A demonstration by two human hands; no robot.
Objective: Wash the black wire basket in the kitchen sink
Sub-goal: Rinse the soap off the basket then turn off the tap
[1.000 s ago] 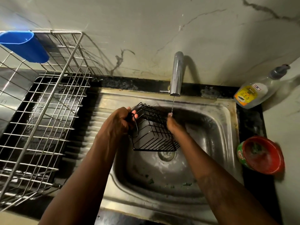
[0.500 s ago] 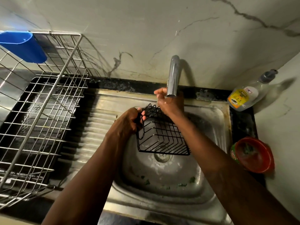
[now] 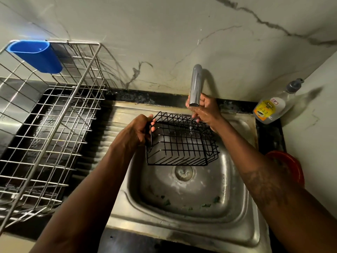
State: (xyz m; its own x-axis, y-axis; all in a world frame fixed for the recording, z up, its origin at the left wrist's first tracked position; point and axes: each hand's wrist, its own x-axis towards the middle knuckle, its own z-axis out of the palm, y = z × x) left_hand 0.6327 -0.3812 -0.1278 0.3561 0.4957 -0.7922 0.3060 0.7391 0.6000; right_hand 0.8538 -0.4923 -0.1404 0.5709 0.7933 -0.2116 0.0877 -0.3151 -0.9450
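Note:
The black wire basket (image 3: 182, 143) hangs tilted over the steel sink (image 3: 182, 227), above the drain. My left hand (image 3: 138, 132) grips its left end wire. My right hand (image 3: 207, 110) is up at the mouth of the chrome tap (image 3: 196, 83), thumb on one side and curled fingers on the other, wet. A thin stream of water falls from the spout onto the basket's far right corner. Whatever my right hand holds behind the spout is hidden.
A large steel dish rack (image 3: 54, 125) with a blue plastic cup (image 3: 36, 55) stands on the left drainboard. A dish soap bottle (image 3: 269, 108) leans in the right corner, a red bowl (image 3: 290, 165) in front of it. Green scraps lie in the basin.
My right hand left the basket's right side and rose to the tap's mouth. Water now runs more fully onto the basket. My left hand kept its grip and levelled the basket.

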